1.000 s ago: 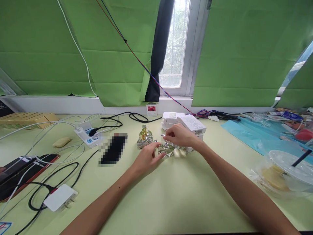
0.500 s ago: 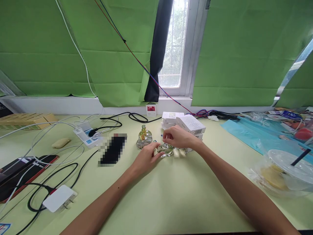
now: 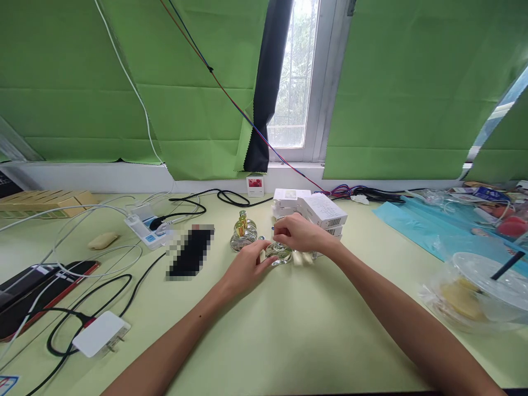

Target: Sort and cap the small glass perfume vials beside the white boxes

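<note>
Glass bottle [image 3: 279,252]: my left hand [image 3: 248,264] grips its side; my right hand [image 3: 290,232] pinches, perhaps, its neck.

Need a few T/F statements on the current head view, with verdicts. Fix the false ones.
1. The left hand has thumb and fingers at the sides of the clear bottle. True.
2. The right hand is lifting a white box. False: its fingers are at the top of the clear bottle, in front of the white boxes.
3. The gold-topped bottles stand to the right of the white boxes. False: they stand to the left.
4. The white charger lies with its prongs exposed. True.
5. The straw in the lidded cup is bright red. False: it is dark.
</note>
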Demonstrator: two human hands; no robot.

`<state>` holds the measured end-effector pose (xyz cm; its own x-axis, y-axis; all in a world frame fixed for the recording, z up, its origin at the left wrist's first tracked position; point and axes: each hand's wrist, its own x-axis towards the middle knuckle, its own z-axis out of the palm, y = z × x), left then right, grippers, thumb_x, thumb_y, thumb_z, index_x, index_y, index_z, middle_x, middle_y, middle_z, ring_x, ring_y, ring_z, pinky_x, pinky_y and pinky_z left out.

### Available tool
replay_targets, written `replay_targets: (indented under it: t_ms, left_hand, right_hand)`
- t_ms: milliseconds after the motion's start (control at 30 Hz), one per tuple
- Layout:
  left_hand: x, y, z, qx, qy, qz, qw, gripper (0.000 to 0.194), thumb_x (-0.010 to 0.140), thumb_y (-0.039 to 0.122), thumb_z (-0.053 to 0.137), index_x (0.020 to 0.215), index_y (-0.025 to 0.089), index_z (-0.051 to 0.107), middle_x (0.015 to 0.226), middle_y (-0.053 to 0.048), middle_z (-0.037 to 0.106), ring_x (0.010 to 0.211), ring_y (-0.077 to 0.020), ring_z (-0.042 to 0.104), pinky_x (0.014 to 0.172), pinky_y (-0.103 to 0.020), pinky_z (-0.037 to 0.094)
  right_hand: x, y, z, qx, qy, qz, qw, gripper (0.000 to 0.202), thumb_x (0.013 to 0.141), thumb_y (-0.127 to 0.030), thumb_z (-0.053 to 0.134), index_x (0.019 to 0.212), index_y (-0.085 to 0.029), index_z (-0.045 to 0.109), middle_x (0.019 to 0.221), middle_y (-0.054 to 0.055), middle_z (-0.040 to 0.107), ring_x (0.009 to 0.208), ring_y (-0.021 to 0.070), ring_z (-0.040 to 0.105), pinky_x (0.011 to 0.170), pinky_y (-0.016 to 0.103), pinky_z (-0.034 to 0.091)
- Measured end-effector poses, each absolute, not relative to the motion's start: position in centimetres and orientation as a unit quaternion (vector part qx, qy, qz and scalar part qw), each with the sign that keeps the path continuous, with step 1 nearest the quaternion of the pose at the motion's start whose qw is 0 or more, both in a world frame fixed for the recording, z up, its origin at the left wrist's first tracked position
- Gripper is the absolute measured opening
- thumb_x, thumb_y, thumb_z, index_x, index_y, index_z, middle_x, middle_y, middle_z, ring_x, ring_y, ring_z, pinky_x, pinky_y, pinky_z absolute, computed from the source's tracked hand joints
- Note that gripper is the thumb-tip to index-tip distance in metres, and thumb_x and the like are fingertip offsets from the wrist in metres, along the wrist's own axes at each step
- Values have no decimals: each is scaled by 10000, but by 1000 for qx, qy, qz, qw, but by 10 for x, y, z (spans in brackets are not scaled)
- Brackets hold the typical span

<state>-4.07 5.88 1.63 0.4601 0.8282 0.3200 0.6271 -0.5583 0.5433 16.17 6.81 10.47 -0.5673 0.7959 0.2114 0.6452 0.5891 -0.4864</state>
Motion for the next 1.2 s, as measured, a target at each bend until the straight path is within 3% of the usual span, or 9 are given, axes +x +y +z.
replay_targets:
  t_ms: [200,567,1200]
  left_hand:
    - [-41,60,16,837,434,284,175,333,945,481,573,1116,201,631,990,-30,699,624,-142,557,701,-322,472]
    - [-42,60,14,835,438,276,186,346,945,477,572,1148,202,629,938,-17,686,616,-143,542,660,-308,441]
    - [-41,60,17,836,441,270,184,380,945,523,558,1142,205,624,922,-12,670,616,-145,536,670,-315,444]
  right_hand:
    - [162,67,107,-419,-867,180,202,262,887,-114,580,632,-170,570,560,-51,471,586,92,398,594,243,295]
    - [169,70,105,-411,-871,202,178,135,837,-106,635,717,-168,630,657,-15,617,625,103,511,589,227,348]
    - [163,68,103,-422,-874,163,175,319,860,-97,632,630,-187,429,602,-45,476,638,102,396,600,246,262]
